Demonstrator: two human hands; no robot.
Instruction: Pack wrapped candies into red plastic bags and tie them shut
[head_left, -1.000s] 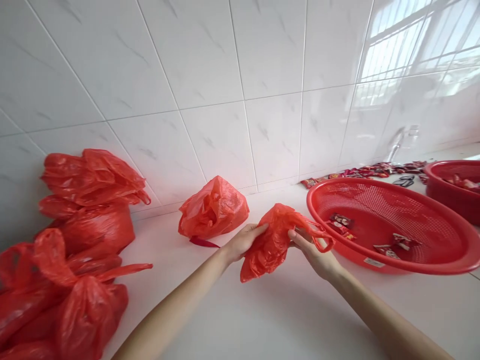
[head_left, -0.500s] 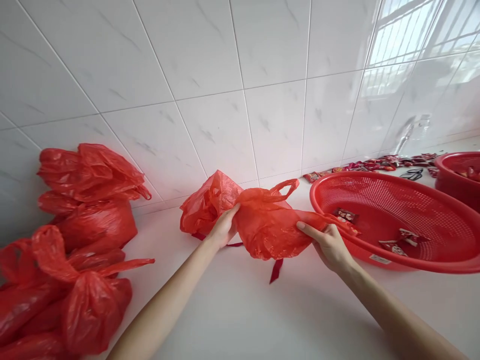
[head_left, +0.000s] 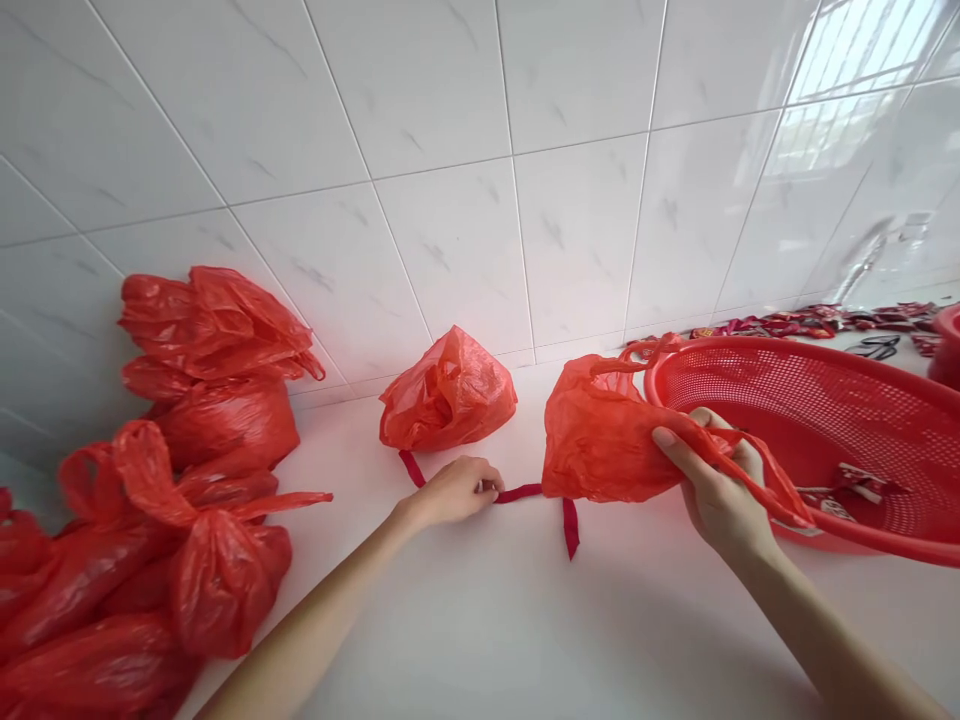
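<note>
My right hand [head_left: 716,485] grips a thin red plastic bag [head_left: 600,440] near its handles, thumb on the near side, by the rim of a red plastic basket [head_left: 780,350]. The bag hangs out to the left, crumpled. Lower and further left, my left hand [head_left: 457,490] rests at the counter with thumb and forefinger pinched on a dark red ribbon [head_left: 519,493]. That ribbon runs along the white surface, passing partly behind the bag. Just behind my left hand sits another crumpled red plastic bag [head_left: 450,390], against the tiled wall.
Several filled, knotted red bags [head_left: 225,430] are piled at the left. Small wrapped packets [head_left: 862,485] lie in the basket, and a row of packets [head_left: 810,322] lines the wall. Dark-framed glasses [head_left: 874,347] lie behind the basket.
My left hand has let go of the bag and moved down to the ribbon. My right hand has carried the bag rightward, away from the other crumpled bag. The view has shifted.
</note>
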